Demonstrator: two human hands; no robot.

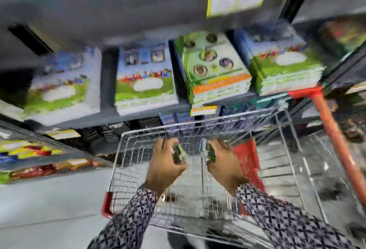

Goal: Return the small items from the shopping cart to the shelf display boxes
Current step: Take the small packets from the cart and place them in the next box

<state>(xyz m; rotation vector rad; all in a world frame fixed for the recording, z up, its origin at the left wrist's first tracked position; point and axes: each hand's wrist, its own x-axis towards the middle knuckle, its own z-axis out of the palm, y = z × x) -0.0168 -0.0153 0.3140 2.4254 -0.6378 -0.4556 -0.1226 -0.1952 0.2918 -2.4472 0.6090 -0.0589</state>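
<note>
The picture is blurred by motion. Both my hands are held over the wire shopping cart. My left hand is closed around a small green and dark pack. My right hand grips another small pack with a pale blue edge. The two hands are level with each other, a short gap between them. Behind the cart a grey shelf carries stacks of flat printed packs. I cannot make out any display boxes in the blur.
The cart has red corner caps and a red panel inside on the right. A red-orange pole slants down at the right. Lower shelves with colourful packets lie at left. Grey floor shows at lower left.
</note>
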